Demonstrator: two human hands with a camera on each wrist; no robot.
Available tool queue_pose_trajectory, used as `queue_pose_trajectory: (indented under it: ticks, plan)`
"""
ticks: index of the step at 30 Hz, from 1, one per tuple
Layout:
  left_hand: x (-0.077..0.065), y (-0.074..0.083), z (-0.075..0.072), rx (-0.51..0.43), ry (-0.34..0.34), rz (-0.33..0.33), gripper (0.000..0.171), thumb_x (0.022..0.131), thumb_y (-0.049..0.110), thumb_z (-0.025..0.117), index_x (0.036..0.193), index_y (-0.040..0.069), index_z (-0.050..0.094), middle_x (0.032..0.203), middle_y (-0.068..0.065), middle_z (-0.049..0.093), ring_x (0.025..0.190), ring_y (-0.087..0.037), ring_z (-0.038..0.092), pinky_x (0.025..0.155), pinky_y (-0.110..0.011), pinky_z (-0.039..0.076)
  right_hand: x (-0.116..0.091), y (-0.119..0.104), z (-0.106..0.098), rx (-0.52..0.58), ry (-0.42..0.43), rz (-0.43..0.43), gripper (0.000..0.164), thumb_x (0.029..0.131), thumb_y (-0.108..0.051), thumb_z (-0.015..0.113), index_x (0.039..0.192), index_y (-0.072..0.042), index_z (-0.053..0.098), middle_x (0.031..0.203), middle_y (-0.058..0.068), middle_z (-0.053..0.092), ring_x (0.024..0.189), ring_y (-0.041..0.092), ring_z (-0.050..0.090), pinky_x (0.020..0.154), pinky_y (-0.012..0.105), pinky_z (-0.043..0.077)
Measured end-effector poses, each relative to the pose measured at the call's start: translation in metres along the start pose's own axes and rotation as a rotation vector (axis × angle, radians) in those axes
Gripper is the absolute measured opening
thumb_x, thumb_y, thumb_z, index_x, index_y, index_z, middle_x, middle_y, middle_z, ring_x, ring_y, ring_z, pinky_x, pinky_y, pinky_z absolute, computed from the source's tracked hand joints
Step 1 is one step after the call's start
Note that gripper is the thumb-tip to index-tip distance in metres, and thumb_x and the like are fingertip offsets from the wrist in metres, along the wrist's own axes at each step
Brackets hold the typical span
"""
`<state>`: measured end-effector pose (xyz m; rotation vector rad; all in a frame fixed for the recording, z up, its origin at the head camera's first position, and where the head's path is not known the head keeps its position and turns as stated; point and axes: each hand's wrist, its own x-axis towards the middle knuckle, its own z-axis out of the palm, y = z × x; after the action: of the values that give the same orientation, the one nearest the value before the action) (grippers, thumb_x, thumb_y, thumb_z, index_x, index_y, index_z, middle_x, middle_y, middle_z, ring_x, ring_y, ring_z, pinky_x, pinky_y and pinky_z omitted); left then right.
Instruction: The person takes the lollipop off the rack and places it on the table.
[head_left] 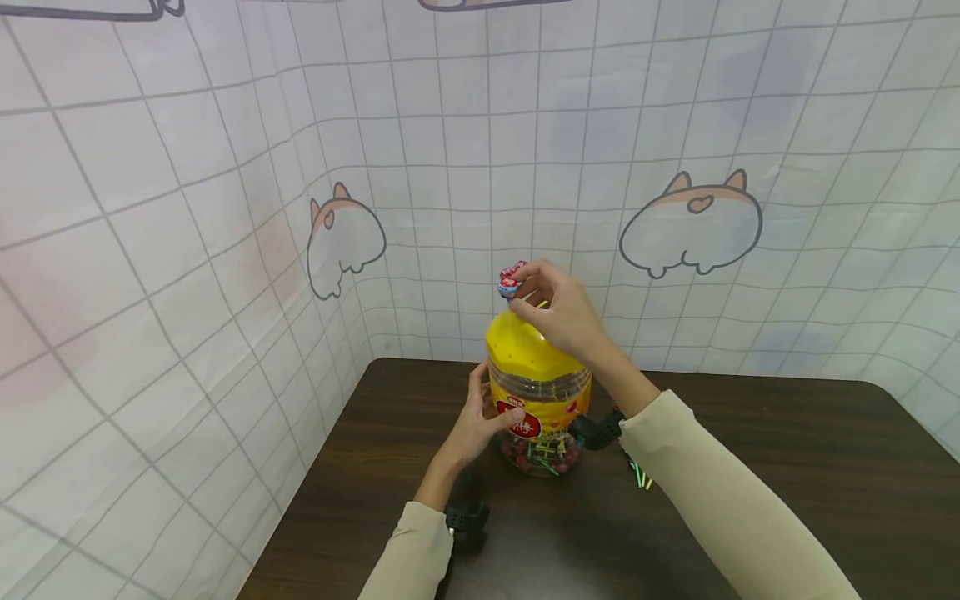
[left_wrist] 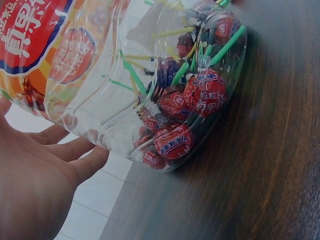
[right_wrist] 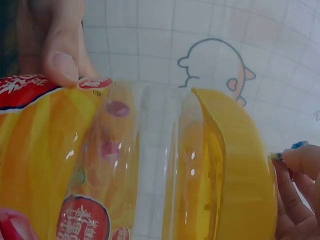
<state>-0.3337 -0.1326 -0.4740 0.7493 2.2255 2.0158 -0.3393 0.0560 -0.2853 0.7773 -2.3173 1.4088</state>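
Observation:
A clear plastic candy jar (head_left: 540, 387) with a yellow lid (head_left: 528, 346) stands upright on the table. Red-wrapped lollipops (left_wrist: 207, 92) with green and yellow sticks lie in its bottom. My left hand (head_left: 480, 421) grips the jar's left side, thumb across the printed label (right_wrist: 45, 130). Above the lid, my right hand (head_left: 558, 304) pinches a lollipop (head_left: 508, 288) between thumb and fingers. Another red wrapped head (head_left: 519, 266) shows just behind it. In the right wrist view, the right hand (right_wrist: 300, 175) is close to the lid's top, and the lollipop is mostly hidden.
More lollipop sticks (head_left: 642, 477) lie on the dark wooden table (head_left: 750, 467), right of the jar and partly behind the right sleeve. A white grid-patterned curtain (head_left: 465, 167) hangs behind the table and along its left side. Each wrist wears a black strap (head_left: 596, 431).

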Motion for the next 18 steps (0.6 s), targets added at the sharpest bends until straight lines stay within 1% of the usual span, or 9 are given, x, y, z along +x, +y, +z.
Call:
queue_pose_trajectory:
  ticks: [6,10,14,18]
  plan:
    - [-0.0009,0.0011,0.0008,0.001,0.007,-0.005,0.09,0.093,0.049,0.072,0.156,0.045,0.009,0.151,-0.013,0.036,0.134,-0.034,0.051,0.107,-0.052,0.05,0.0002,-0.0007,0.0059,0.004,0.036,-0.015,0.03,0.095,-0.008,0.07,0.122,-0.007,0.059,0.103,0.013,0.074,0.084,0.025,0.066,0.076,0.03,0.054]
    - [-0.0011,0.0019,0.001,0.001,0.009,-0.006,0.089,0.093,0.049,0.072,0.156,0.046,0.01,0.151,-0.013,0.036,0.134,-0.034,0.051,0.107,-0.052,0.05,0.0,0.0008,0.0074,0.018,0.064,-0.039,0.029,0.095,-0.007,0.07,0.122,-0.008,0.059,0.103,0.012,0.074,0.087,0.024,0.066,0.078,0.029,0.054]
    - [-0.0007,0.0019,0.0009,-0.004,0.002,-0.002,0.09,0.093,0.049,0.072,0.156,0.046,0.009,0.152,-0.013,0.036,0.135,-0.035,0.05,0.106,-0.052,0.051,0.0001,-0.0004,0.0063,0.058,0.101,-0.059,0.03,0.096,-0.008,0.07,0.124,-0.008,0.059,0.103,0.012,0.073,0.087,0.022,0.064,0.074,0.027,0.051]
    - [-0.0003,0.0009,0.0005,-0.002,-0.001,0.004,0.09,0.093,0.048,0.073,0.156,0.046,0.009,0.152,-0.013,0.035,0.135,-0.035,0.05,0.106,-0.052,0.051,-0.0009,-0.005,0.0003,0.106,0.14,-0.085,0.031,0.096,-0.008,0.069,0.125,-0.007,0.059,0.102,0.014,0.073,0.085,0.021,0.064,0.071,0.023,0.052]
